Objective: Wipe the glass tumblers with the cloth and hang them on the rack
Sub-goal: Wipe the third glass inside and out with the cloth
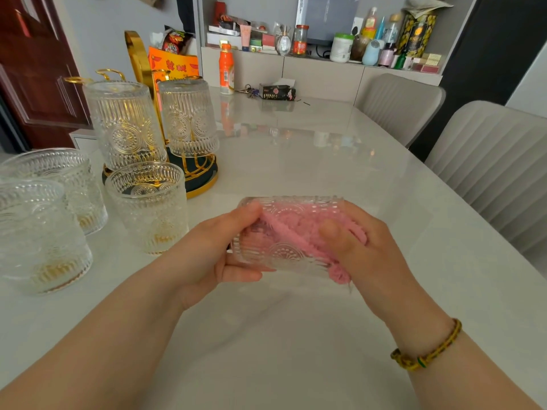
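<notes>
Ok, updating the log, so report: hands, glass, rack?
Left hand grips glass on its side. Right hand holds pink cloth inside it. Two hung glasses on rack; three standing glasses on table beside it.

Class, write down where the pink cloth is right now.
In the head view, near the centre, the pink cloth is stuffed inside the sideways tumbler gripped by the left hand, with the right hand holding it at the tumbler's right end.

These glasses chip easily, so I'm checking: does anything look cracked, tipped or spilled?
Nothing stands out. Two tumblers hang inverted on the rack, three stand upright on the table, and the held tumbler, cloth inside, looks whole.
</notes>
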Motion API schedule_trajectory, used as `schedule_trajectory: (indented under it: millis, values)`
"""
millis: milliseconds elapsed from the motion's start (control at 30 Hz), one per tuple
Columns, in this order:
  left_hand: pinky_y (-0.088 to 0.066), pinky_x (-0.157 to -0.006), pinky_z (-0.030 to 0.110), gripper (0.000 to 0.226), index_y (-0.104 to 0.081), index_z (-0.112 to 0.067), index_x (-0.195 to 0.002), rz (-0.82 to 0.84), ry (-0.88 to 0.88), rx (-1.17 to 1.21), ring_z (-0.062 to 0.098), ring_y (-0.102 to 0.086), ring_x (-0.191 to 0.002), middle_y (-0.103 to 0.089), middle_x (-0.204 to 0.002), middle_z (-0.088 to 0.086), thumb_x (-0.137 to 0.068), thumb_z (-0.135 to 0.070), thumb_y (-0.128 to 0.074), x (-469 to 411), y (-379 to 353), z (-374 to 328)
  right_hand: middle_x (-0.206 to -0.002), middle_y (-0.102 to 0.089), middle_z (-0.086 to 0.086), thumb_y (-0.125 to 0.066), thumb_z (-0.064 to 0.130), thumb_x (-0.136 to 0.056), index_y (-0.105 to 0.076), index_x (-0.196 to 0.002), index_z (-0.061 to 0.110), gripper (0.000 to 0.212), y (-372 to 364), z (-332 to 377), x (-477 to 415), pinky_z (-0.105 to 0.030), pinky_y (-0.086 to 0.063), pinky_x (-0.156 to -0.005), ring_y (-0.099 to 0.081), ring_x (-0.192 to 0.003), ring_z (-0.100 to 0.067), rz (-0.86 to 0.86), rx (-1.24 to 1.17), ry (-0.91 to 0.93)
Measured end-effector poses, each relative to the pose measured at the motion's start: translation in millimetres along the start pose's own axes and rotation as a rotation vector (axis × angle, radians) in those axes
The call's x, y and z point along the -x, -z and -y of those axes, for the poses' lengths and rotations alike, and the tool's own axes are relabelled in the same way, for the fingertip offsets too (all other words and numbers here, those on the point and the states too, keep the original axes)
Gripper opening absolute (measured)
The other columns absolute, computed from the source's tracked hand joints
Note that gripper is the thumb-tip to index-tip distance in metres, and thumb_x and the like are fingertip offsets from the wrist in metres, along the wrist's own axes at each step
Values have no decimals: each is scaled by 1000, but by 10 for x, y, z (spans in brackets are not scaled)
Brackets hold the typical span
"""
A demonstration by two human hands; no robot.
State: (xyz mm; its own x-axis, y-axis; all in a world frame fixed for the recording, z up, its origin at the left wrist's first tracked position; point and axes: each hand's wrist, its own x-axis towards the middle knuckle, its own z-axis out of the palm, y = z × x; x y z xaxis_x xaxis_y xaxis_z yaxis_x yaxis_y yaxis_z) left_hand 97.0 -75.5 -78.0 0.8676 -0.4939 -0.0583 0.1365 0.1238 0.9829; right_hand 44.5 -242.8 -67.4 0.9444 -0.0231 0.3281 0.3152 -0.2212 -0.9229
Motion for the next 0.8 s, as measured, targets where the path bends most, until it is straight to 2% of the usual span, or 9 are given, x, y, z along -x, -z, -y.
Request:
schedule_trajectory:
  millis: [67,133,267,400,433,467,600,733,800]
  values:
    - [-55,-49,21,45,-64,-26,-90,16,35,-65,18,-71,-63,-74,-76,-1,-58,-54,-50,-7,8,23,-64,-48,-15,-64,76,-45,-51,-76,-5,87,-18,-71,-28,-18,-40,-45,-44,-54,-22,-82,-55,-89]
    - [-57,-59,23,54,-60,-25,-106,68,48,-63,15,-72,-78,-74,-90,-4,-67,-62,-61,-13,8,48,-81,-59,-30,-61,72,-58,-54,-82,-8,84,-28,-113,-45,-34,-52,-59,-54,-69,-42,-121,-224,-230]
    - [-55,-68,22,99,-46,-43,-122,114,-83,4,11,-67,-99,-57,-123,-8,-33,-40,-88,-32,48,94,-77,-70,-17,-46,47,-79,-67,-79,3,49,24,-126,-54,-25,-55,-63,-67,-69,-24,-128,-572,-373]
    - [-54,-58,21,78,-56,-38,-110,37,-154,5,13,-70,-84,-71,-99,-4,-36,-31,-82,-55,49,87,-88,-67,-25,-57,74,-55,-68,-81,8,71,-18,-56,-34,-34,-52,-65,-56,-94,-38,-84,-267,-240]
    - [-54,-54,21,69,-59,-33,-107,10,-144,-2,13,-71,-78,-73,-90,-4,-42,-34,-82,-47,40,74,-78,-68,-19,-60,75,-52,-63,-75,7,72,-23,-24,-15,-34,-51,-58,-65,-69,-32,-74,-154,-159]
    - [-54,-50,20,61,-61,-28,-103,-16,-124,-10,13,-71,-71,-73,-81,-3,-47,-37,-82,-40,27,58,-63,-64,-4,-63,69,-55,-58,-70,10,61,-23,2,0,-24,-47,-49,-50,-50,-8,-66,-77,-68]
    - [-50,-41,20,44,-63,-19,-81,-63,26,-83,15,-63,-46,-68,-57,-2,-66,-56,-47,-40,-51,66,-60,-52,18,-69,38,-63,-58,-75,25,21,-71,31,60,-10,-38,-39,-47,-47,2,72,12,47]
    - [-55,-58,21,47,-61,-27,-93,34,65,-137,12,-71,-70,-71,-84,-6,-65,-64,-62,-38,-53,137,-52,-49,-1,-60,30,-71,-55,-72,-5,36,-74,-35,-2,-14,-34,-41,-41,-39,-4,-99,11,-67]
    - [-55,-67,20,64,-55,-33,-108,86,-24,-151,7,-69,-89,-68,-105,-10,-51,-59,-68,-34,-31,147,-66,-62,-13,-59,31,-81,-60,-81,-6,36,-41,-80,-41,-22,-46,-57,-58,-59,-15,-170,-231,-182]
